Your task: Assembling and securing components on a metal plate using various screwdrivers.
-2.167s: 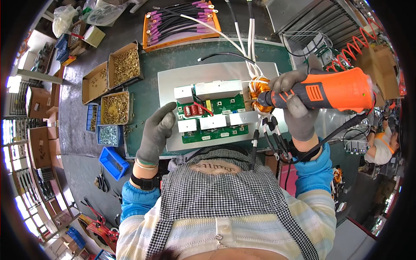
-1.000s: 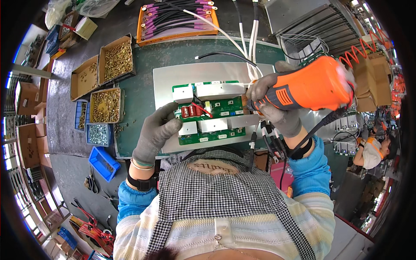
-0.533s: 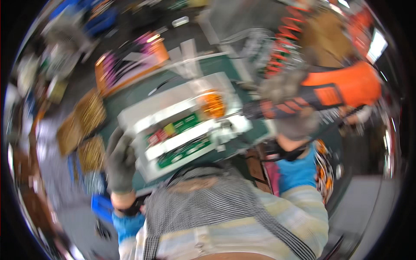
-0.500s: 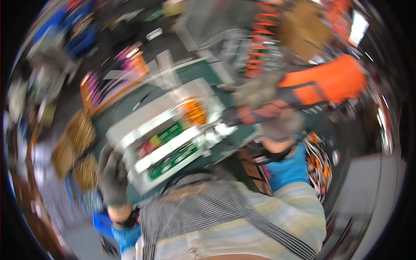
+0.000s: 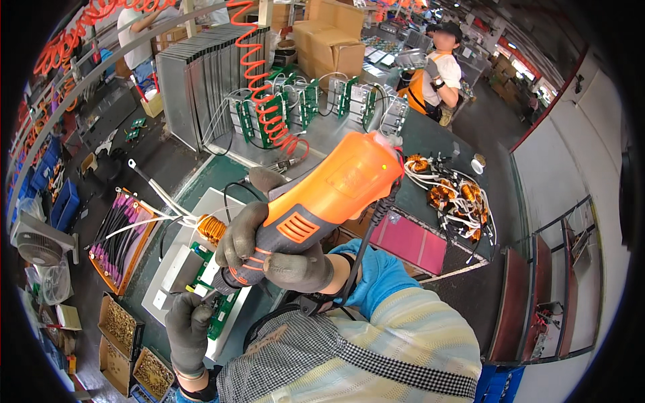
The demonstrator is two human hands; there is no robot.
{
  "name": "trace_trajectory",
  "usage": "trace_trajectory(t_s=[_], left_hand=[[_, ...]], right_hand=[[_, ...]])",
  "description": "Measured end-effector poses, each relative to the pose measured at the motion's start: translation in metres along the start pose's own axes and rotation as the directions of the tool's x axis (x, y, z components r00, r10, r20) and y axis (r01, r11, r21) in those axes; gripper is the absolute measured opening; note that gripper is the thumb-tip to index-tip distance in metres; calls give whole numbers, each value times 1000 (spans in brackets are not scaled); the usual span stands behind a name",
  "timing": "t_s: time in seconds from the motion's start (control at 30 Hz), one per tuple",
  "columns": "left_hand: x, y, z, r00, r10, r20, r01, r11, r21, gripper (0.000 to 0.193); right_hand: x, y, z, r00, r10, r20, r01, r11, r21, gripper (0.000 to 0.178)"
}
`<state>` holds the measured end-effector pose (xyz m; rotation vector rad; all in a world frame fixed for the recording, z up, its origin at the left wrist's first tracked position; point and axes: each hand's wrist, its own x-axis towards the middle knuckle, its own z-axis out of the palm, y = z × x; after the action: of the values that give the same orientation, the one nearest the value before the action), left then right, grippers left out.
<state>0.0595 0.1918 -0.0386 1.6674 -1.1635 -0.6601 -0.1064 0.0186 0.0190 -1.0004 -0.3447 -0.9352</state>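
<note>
My gloved right hand point(image 5: 299, 269) is wrapped round an orange and black electric screwdriver point(image 5: 339, 178). The tool slants down to the left, its nose over a white metal housing point(image 5: 168, 272). Beside that nose, at the housing's near left side, my gloved left hand point(image 5: 188, 336) has its fingertips pressed together; what they hold, if anything, is hidden. Green circuit boards point(image 5: 219, 321) sit in the housing. A copper-wound coil point(image 5: 211, 229) with white leads is at its far side. The screwdriver's bit and part of the housing are covered by my hands and the tool.
Cardboard boxes of small brass-coloured parts point(image 5: 121, 324) stand left, near a tray of purple-ended cables point(image 5: 121, 245). Coils with white wires point(image 5: 463, 195) lie right. Metal assemblies with green boards point(image 5: 302, 104) line the back, below a red coiled hose point(image 5: 252, 67). A co-worker point(image 5: 440, 74) stands beyond.
The screwdriver and my right hand have moved left across the housing, and the tool now slants more steeply. My left hand has come in from the housing's side to the tool's nose. The view has shifted.
</note>
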Motion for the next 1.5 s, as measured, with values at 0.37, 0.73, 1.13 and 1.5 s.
trace_trajectory(t_s=[0.37, 0.73, 1.13, 1.5], left_hand=[[-4, 7, 16, 995, 99, -24, -92, 976, 197, 23], [9, 13, 36, 972, 226, -63, -194, 924, 329, 9], [15, 18, 26, 982, 172, -82, -135, 931, 339, 9], [7, 2, 22, 973, 193, -124, -126, 903, 411, 14]], right_hand=[[-14, 0, 1, 987, 55, -153, -61, 998, -30, 27], [-10, 3, -12, 904, 129, -408, -120, 992, 49, 21], [-7, 3, -13, 939, 23, -343, 8, 996, 88, 22], [-6, 8, -15, 925, 94, -367, -124, 991, -59, 23]])
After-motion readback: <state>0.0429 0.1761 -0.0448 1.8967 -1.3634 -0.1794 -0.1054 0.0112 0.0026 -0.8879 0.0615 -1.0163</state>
